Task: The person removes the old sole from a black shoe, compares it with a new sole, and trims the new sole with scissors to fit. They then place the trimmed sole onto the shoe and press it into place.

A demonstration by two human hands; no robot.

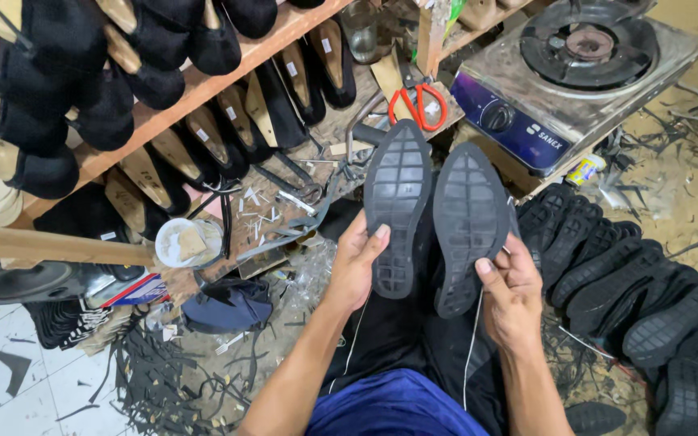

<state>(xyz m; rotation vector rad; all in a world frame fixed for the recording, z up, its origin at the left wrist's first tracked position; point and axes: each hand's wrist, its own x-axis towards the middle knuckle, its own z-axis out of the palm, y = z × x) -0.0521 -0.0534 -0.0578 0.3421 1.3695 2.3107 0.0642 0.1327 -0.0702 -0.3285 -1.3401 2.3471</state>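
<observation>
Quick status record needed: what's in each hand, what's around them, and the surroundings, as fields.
left hand: holds the left black sole, tread side up
right hand: holds the right black sole, tread side up
soles: side by side, toes pointing away, close together
pile of soles: black, on the floor to the right
scissors: orange handles, on the workbench beyond the soles
gas stove: single burner, upper right
shelf: wooden, with black shoes on lasts
floor: tiles littered with black offcuts
</observation>
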